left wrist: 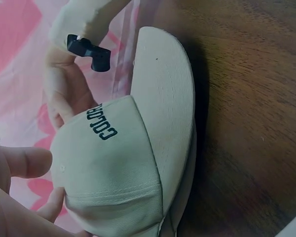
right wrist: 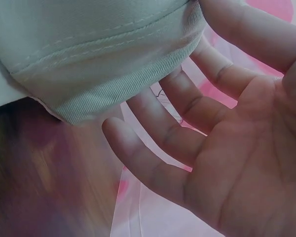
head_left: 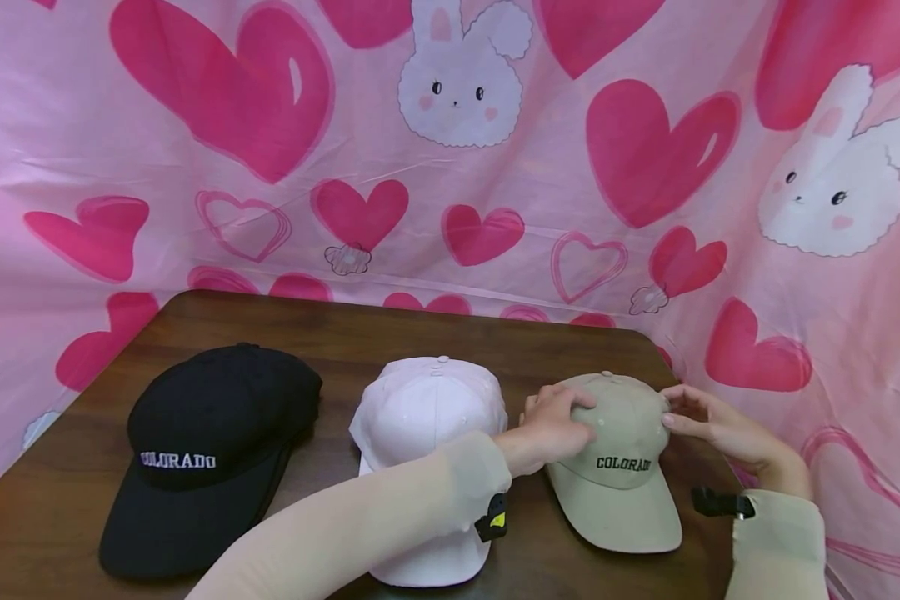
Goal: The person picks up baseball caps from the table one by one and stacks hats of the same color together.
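A beige baseball cap [head_left: 622,429] with dark COLORADO lettering sits on the wooden table, its brim facing the viewer. On the left side of its crown lies my left hand [head_left: 557,425], fingers spread; in the left wrist view the thumb [left wrist: 32,162] extends beside the crown and a finger touches the fabric. My right hand [head_left: 731,429] reaches the cap's right side, thumb and index finger at the crown's edge. In the right wrist view its loosely bent fingers [right wrist: 160,128] pass behind the cap's lower edge, hiding some fingertips.
A white cap [head_left: 427,408] stands in the middle, partly covered by my left sleeve [head_left: 390,517]. Farther left is a black COLORADO cap [head_left: 217,417]. A pink curtain [head_left: 487,183] with hearts and rabbits hangs behind and beside the wooden table [head_left: 345,325].
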Action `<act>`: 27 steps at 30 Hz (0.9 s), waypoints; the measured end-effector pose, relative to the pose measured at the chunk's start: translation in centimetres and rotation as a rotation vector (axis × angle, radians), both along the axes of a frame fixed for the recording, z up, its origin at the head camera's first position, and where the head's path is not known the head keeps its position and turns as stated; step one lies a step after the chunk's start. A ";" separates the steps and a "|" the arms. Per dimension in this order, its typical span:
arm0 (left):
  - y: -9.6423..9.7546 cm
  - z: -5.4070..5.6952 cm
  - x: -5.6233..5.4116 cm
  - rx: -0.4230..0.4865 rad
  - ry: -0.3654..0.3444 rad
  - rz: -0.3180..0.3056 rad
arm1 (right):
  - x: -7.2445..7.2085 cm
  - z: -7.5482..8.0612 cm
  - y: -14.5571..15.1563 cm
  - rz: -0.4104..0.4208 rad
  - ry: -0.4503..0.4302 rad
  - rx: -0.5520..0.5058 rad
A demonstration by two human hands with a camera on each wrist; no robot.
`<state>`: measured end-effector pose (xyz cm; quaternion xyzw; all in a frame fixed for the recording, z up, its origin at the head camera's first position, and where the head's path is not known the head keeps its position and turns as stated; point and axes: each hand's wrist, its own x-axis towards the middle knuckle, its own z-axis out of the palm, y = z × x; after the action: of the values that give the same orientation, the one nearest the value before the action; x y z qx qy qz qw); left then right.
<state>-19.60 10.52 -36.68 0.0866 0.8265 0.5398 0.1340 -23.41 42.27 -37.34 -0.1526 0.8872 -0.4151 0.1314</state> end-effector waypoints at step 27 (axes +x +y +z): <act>-0.1 -0.5 0.1 -0.102 0.055 -0.118 | -0.3 0.0 -0.2 -0.054 -0.008 0.066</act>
<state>-19.53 10.39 -37.15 0.1430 0.8498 0.4856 0.1471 -23.74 42.11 -37.38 -0.1227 0.9036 -0.3897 0.1287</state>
